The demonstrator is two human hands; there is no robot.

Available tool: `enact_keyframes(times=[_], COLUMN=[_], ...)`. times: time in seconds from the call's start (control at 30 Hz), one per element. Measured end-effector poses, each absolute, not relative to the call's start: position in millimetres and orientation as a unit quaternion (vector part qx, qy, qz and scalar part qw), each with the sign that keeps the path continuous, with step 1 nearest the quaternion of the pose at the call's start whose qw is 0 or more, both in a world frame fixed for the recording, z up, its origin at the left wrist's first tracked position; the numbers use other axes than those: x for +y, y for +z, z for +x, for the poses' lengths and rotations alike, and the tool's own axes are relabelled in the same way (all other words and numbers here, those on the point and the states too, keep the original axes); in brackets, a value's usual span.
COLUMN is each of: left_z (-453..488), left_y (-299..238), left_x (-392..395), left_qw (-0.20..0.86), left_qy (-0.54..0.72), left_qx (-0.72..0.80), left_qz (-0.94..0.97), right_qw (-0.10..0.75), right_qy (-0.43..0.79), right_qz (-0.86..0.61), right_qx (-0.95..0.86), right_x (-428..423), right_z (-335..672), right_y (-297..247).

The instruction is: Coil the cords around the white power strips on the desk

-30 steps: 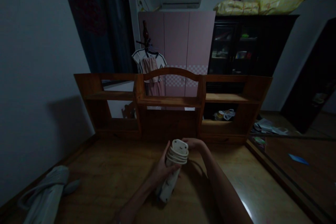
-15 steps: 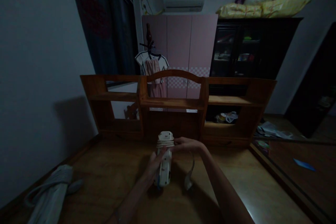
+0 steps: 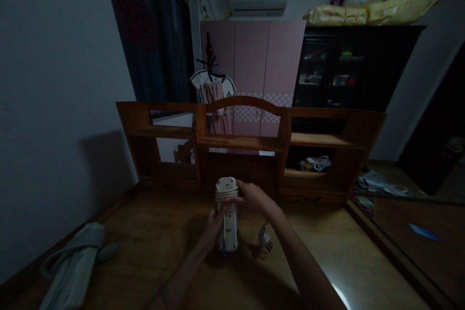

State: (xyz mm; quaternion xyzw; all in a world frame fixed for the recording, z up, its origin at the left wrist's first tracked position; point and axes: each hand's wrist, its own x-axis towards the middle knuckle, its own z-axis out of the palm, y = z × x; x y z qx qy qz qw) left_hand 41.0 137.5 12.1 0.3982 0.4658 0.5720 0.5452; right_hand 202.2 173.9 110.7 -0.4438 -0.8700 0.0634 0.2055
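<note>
A white power strip [image 3: 231,230] is held up over the wooden tabletop, its screwed underside facing me. Its white cord [image 3: 222,195] is wound in several turns round the far end. My left hand [image 3: 214,227] grips the strip's left side, fingers partly hidden behind it. At the wound end, my right hand [image 3: 250,197] is closed with thumb and fingers on the cord turns. The cord's plug [image 3: 265,238], prongs showing, dangles under my right wrist. On the left of the tabletop lies a second white power strip [image 3: 72,271] with its cord wrapped round it.
A wooden shelf unit [image 3: 240,143] stands along the back of the tabletop [image 3: 145,252]. The white wall [image 3: 54,106] borders the left side. A raised wooden edge [image 3: 385,247] runs along the right. A plastic bag [image 3: 319,162] sits in the right lower shelf.
My right hand has moved over the top of the wound end, its thumb now across the cord turns. The plug has swung and turned, so its prongs show. The view has shifted slightly.
</note>
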Motion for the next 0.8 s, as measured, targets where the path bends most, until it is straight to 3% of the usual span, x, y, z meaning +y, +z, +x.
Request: enact_keyframes(times=[0.17,0.3,0.8], left_z=[37.5,39.6,48.5], left_y=[16.8,12.8,25.5], left_x=[128.2,128.5,127.3], left_qw=[0.656,0.69,0.641], left_qy=[0.53,0.486,0.534], left_qx=[0.356,0.377,0.369], left_qz=[0.402,0.383,0.409], right_qw=[0.209,0.196,0.133], right_qy=[-0.003,-0.04,-0.097], right_qz=[-0.455,-0.466,-0.508], right_qx=[-0.865,-0.862,-0.846], right_x=[173.0,174.6,176.9], right_z=[198.8,201.7,204.4], right_y=[115.5,118.1,120.2])
